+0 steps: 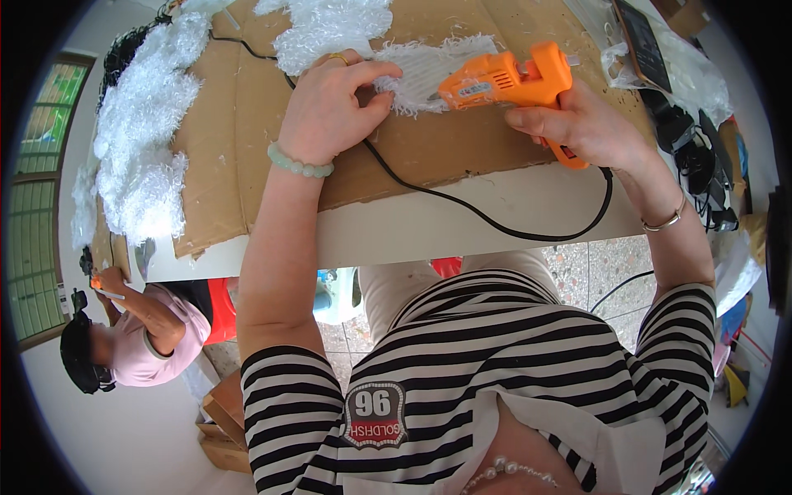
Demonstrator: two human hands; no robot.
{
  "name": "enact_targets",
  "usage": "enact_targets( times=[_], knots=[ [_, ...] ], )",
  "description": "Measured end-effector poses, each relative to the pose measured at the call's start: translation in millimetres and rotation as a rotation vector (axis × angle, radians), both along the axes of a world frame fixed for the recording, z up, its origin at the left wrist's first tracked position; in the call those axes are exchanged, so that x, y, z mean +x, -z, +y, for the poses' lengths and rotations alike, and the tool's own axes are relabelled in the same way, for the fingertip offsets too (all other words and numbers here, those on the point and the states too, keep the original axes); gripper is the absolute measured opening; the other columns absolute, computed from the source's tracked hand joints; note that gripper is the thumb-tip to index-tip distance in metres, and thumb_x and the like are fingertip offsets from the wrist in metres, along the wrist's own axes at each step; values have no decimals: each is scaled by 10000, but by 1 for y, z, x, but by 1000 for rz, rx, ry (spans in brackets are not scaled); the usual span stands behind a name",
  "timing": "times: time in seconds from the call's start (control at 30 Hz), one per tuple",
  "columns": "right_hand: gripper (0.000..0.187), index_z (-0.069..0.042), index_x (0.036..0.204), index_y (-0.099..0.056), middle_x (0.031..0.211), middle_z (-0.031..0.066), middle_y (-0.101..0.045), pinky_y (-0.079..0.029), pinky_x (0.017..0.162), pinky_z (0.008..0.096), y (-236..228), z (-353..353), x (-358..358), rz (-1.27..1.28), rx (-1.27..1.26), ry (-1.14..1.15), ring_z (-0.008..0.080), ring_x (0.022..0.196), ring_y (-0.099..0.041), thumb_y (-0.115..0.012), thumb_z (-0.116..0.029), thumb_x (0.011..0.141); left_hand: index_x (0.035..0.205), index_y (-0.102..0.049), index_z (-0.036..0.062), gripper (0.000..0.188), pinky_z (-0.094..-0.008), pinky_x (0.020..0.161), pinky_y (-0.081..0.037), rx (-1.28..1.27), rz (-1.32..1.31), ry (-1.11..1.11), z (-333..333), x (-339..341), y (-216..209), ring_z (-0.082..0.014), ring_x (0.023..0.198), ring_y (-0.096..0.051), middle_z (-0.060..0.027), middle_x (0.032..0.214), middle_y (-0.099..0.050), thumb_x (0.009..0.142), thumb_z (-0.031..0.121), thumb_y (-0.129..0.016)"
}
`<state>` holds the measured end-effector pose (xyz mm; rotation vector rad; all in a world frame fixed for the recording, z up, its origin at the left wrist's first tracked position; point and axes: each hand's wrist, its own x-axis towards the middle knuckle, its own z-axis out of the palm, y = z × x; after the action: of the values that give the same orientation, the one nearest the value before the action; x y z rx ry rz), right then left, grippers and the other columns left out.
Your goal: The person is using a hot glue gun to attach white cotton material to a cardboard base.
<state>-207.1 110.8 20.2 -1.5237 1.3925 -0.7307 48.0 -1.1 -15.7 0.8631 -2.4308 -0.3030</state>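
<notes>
My right hand (586, 128) is wrapped round the handle of an orange glue gun (520, 76). Its nozzle points left, over a flat white piece with fringed edges (437, 62) that lies on a cardboard sheet (239, 124). At the left end of that piece, my left hand (334, 103) lies with thumb and forefinger bent toward each other at its edge. Whether they pinch the fringe is hard to make out. A black cord (495, 224) loops from the gun's handle across the table edge and passes under my left wrist.
White stringy tufts (144, 132) lie heaped along the left, with another fluffy bundle (330, 33) beyond my left hand. At the far right stand a phone (642, 41), clear plastic and dark cables (705, 165). A co-worker in pink (157, 346) sits at the left with an orange tool.
</notes>
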Motion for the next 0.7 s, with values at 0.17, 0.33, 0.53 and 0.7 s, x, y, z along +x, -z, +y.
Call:
enact_targets(
  times=[0.17, 0.33, 0.53, 0.7],
  knots=[
    [242, -24, 971, -558, 710, -23, -511, -409, 571, 234, -2, 1, 1, 21, 35, 5, 69, 631, -472, -632, -221, 852, 865, -685, 151, 198, -364, 690, -475, -60, 1, 4, 0, 0, 1, -250, 698, -562, -37, 690, -570, 675, 139, -634],
    [241, -21, 972, -556, 709, -32, -495, -399, 566, 227, 2, 4, 3, 6, 23, 5, 58, 631, -447, -626, -222, 858, 854, -687, 155, 204, -362, 689, -479, -91, -13, -28, 3, -2, 1, -253, 713, -568, -30, 704, -580, 654, 176, -652],
    [256, -21, 1008, -554, 706, -36, -489, -390, 557, 230, 1, 1, 5, 35, 36, -29, 55, 633, -436, -625, -218, 862, 897, -657, 128, 285, -343, 666, -465, -162, -56, -18, 9, -5, -4, -240, 710, -554, -44, 727, -545, 652, 246, -741],
    [243, -29, 1014, -559, 713, -37, -491, -388, 561, 230, -4, 5, 3, 59, 29, -4, 53, 638, -433, -625, -207, 862, 879, -652, 137, 300, -351, 664, -462, -229, -52, -52, 9, -6, 1, -244, 715, -555, -38, 709, -532, 644, 293, -752]
  ],
)
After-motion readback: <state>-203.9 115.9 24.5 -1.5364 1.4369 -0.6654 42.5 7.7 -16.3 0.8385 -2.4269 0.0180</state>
